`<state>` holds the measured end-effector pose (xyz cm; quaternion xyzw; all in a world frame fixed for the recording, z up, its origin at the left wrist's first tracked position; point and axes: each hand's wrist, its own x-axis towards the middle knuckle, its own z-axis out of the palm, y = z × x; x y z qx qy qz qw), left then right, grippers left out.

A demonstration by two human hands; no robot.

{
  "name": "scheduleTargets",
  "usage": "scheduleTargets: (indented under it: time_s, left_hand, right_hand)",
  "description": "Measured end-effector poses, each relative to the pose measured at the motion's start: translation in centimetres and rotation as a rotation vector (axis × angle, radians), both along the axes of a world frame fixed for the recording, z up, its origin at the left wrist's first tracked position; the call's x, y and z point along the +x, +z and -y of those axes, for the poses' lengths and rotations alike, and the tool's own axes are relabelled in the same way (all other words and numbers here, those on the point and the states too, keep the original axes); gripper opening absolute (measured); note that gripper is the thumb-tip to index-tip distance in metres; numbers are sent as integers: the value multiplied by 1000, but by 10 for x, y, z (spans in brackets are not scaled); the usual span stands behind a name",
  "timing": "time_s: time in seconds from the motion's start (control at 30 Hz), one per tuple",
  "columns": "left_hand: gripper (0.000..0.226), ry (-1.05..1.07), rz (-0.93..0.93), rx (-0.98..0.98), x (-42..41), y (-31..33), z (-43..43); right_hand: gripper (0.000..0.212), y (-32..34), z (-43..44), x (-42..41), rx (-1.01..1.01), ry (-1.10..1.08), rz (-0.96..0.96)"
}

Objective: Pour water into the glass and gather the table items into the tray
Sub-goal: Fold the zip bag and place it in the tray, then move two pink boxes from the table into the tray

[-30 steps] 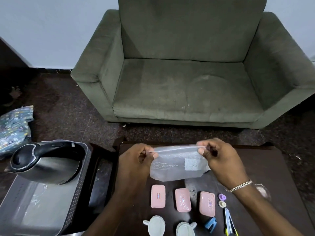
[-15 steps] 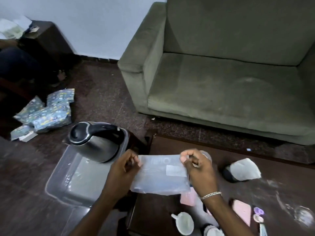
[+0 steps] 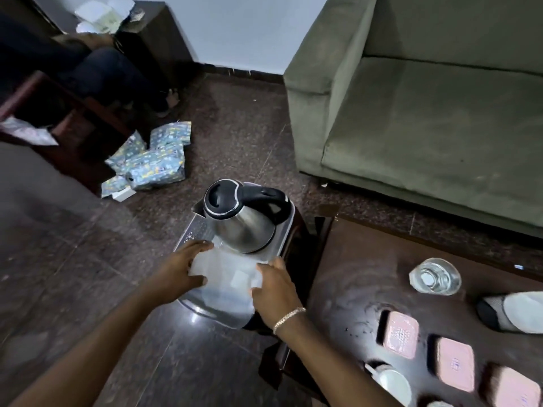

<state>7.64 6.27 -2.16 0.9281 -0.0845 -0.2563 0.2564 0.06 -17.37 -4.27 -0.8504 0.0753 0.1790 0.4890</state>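
Both my hands hold a clear plastic zip bag point(image 3: 223, 271) low inside the grey tray point(image 3: 191, 233). My left hand point(image 3: 182, 268) grips its left edge and my right hand point(image 3: 273, 286) its right edge. A steel kettle with a black lid and handle point(image 3: 244, 218) stands at the tray's far end, just beyond the bag. On the dark table point(image 3: 352, 289) to the right stand a glass point(image 3: 435, 277) with water in it, three pink cases point(image 3: 401, 334), and a white cup point(image 3: 392, 383).
A green sofa point(image 3: 426, 107) fills the far right. Patterned packets point(image 3: 152, 163) lie on the floor to the left, beside dark furniture point(image 3: 67, 118). A rounded black and white object point(image 3: 511, 311) sits at the table's right edge. The tray rests on a dark stand beside the table.
My hands have carried the zip bag from above the table leftward and down into the tray, next to the kettle. My view has swung left with them.
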Motion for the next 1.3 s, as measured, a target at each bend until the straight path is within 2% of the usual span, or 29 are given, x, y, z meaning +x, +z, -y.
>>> scheduleTargets:
  time_s: [0.07,0.27,0.37,0.43,0.5,0.57,0.67,0.83,1.03,1.13,1.3]
  left_hand:
    - [82,-64,25,152,8,-17,-10]
    - [86,-96,10,302,6,-56,-18]
    - [91,-130,131,436,-3,-73,-24]
    - [84,-139,250,545,-8,-76,-22]
    - [62,-145,275,498,-7,-76,-15]
    - [49,-163,187,377,-5,-78,-10]
    - [56,-235,53,358,-8,-86,-9]
    - [62,-212,38,418,-12,-88,-6]
    - [63,-184,158,363,-20,-64,6]
    - [61,-198,234,307,-25,-43,25]
    - [60,-245,273,186,-34,-18,74]
  right_hand:
    - [19,3,-21,7,-157,89,-24]
    - [31,-19,-58,18,-415,324,-29]
    - [34,-28,-63,20,-516,416,-41]
    - [35,-30,-67,21,-587,440,7]
    - [33,-30,-73,24,-612,408,56]
    - [30,-32,-81,26,-607,412,122]
    - [34,-42,-86,23,-623,541,133]
    - [42,-52,-78,19,-621,590,136]
    - [27,-47,-43,7,-537,435,342]
    - [38,-40,-9,0,-512,311,406]
    - [59,-36,58,-13,-529,175,369]
